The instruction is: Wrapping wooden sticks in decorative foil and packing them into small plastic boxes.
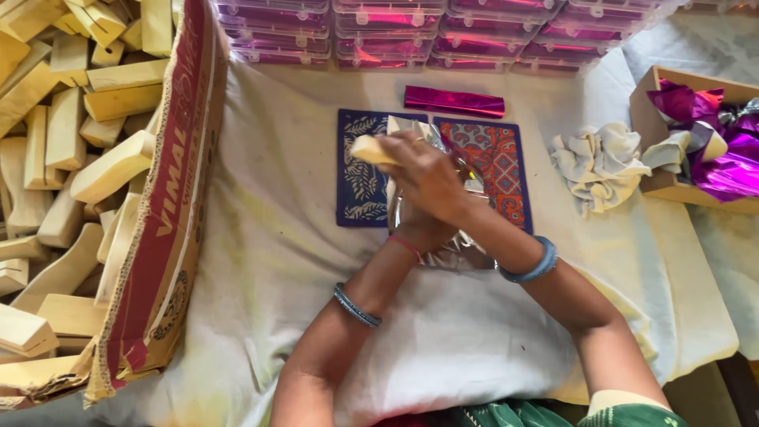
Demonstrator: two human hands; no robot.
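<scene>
My right hand grips a pale wooden block, lifted over a sheet of clear shiny wrapping film. My left hand lies mostly hidden under the right wrist and presses on the film; whether its fingers grip the film I cannot tell. The film covers part of a blue patterned card and an orange-red patterned card lying side by side on the white cloth.
A torn cardboard box full of several wooden blocks stands at left. Stacked clear cases line the back. A magenta foil packet, a crumpled rag and a box of magenta foil sit right.
</scene>
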